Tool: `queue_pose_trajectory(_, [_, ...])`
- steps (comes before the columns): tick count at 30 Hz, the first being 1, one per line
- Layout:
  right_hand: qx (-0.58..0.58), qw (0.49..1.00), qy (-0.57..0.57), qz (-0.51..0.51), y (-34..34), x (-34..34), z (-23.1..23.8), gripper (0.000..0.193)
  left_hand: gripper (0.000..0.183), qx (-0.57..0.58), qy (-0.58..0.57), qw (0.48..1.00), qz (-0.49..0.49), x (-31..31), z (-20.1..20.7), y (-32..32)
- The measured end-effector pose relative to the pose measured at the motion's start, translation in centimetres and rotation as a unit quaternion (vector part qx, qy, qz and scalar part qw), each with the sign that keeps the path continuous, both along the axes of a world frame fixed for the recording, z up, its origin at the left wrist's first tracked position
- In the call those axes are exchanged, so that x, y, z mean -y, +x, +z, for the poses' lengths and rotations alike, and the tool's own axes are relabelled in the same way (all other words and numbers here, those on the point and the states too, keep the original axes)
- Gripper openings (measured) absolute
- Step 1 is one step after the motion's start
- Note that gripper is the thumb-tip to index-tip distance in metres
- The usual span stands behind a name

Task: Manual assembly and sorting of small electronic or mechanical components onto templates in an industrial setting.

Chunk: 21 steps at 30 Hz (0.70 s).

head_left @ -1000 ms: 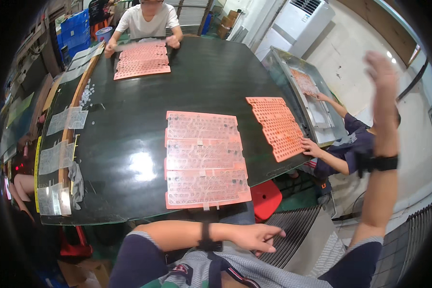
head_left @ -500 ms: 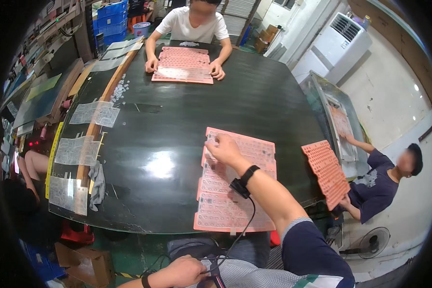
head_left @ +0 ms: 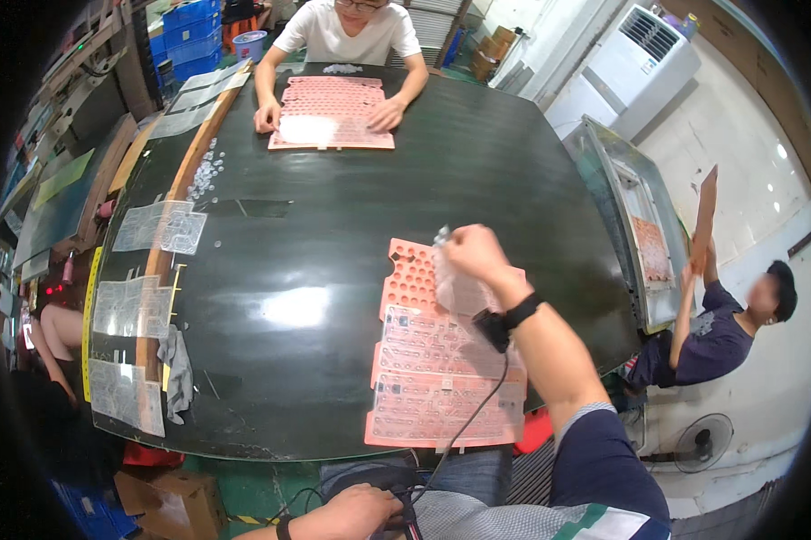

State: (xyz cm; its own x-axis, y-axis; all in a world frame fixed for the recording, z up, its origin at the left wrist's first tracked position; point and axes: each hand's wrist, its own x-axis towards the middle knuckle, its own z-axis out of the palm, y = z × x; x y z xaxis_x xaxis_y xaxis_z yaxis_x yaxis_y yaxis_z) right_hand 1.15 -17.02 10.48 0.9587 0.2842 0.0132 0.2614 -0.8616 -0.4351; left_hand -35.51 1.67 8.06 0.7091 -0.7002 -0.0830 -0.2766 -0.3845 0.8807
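A pink board with round holes [head_left: 409,286] lies on the dark table in front of me. Two clear printed sheets cover its middle and near parts: an upper sheet [head_left: 423,344] and a lower sheet [head_left: 441,407]. At the far end my right hand [head_left: 476,254], fingers closed, grips the edge of another clear sheet [head_left: 457,290]. That sheet is tilted and blurred, raised off the board, with bare holes showing to its left. My left hand [head_left: 362,511] rests low at my lap, fingers curled beside a dark strap and cable; whatever it holds is hidden.
Across the table a person's hands touch another pink board [head_left: 333,108]. At right a person holds up a pink board [head_left: 706,211] edge-on, beside a framed glass case [head_left: 603,171]. Clear sheets [head_left: 131,310] lie along a wooden strip [head_left: 158,270] at left, near a grey cloth [head_left: 179,373].
My right hand has moved right and slightly away, peeling the far clear sheet up and baring holes. The person at right has raised their board upright. My left hand stays low.
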Motion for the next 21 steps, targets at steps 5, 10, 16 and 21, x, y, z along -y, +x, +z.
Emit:
queue_pose_trajectory(5, [0.003,0.997,0.014,-0.079,1.6,11.5,7.7,0.025,0.017,0.001,-0.037,0.997,-0.069,1.5,-0.5,1.5])
queue_pose_trajectory(10, [0.080,0.988,-0.001,-0.134,-2.4,20.5,14.5,0.022,0.031,-0.004,-0.041,0.982,-0.183,5.0,-0.3,3.4])
queue_pose_trajectory(16, [0.102,0.957,-0.098,-0.253,-10.1,30.9,19.2,0.022,0.035,0.006,-0.088,0.957,-0.278,9.6,1.0,4.3])
queue_pose_trajectory(21, [0.061,0.920,0.029,-0.387,-18.7,40.5,20.5,0.019,0.019,0.000,-0.075,0.955,-0.288,13.1,3.8,4.1])
